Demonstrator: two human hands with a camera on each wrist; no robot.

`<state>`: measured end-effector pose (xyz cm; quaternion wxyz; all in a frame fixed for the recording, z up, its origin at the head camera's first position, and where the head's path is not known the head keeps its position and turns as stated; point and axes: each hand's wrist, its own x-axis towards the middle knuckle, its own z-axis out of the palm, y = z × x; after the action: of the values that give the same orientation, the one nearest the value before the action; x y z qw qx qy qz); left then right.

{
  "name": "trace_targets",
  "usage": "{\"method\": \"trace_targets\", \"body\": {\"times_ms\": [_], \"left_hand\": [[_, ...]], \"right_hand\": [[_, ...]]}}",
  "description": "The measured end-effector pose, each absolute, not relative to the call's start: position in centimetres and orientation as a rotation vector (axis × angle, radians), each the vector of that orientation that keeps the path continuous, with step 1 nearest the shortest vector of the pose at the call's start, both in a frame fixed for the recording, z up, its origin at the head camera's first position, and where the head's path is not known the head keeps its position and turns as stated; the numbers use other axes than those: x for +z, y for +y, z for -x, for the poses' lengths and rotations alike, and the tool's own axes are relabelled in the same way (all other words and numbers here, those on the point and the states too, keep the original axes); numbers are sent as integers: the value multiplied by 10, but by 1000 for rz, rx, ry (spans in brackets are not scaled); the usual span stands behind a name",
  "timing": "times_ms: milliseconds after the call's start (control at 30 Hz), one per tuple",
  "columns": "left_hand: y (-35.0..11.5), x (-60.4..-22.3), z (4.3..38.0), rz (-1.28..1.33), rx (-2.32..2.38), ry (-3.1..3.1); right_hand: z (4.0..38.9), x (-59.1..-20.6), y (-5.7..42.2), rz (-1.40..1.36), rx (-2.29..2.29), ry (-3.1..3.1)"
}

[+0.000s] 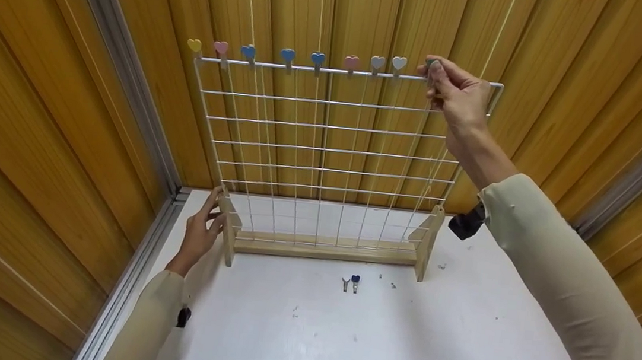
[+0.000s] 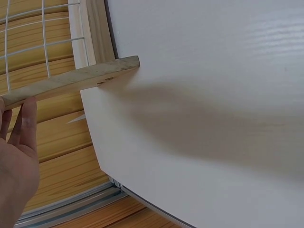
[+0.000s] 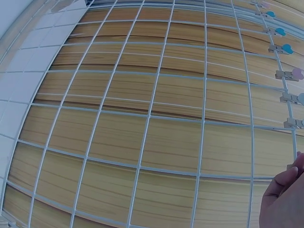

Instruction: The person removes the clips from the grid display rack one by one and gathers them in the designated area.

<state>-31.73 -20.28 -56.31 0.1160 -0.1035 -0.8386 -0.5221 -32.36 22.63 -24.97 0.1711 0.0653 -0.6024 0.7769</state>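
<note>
A smooth white table (image 1: 292, 344) bore an upright white wire grid (image 1: 324, 149) in a pale wooden stand (image 1: 325, 253). The left hand (image 1: 202, 236) touched the stand's left side with loosely extended fingers; the right hand (image 1: 463, 99) pinched a small green-topped clip (image 1: 430, 63) at the grid's top rail, right of eight multicoloured heart-headed clips (image 1: 287, 55). Fingers hid whether it gripped the wire. A dark-blue-headed clip (image 1: 356, 279) and a greyish forked piece (image 1: 346, 284) lay before the stand. Uneven pressure could have tipped the grid; a slipping pinch could have dropped the green-topped clip.
</note>
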Motion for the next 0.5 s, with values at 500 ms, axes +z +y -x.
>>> {"method": "trace_targets", "body": {"times_ms": [500], "left_hand": [[-186, -564, 327, 394, -1526, -2441]], "right_hand": [[318, -249, 242, -121, 2249, -1574]]}}
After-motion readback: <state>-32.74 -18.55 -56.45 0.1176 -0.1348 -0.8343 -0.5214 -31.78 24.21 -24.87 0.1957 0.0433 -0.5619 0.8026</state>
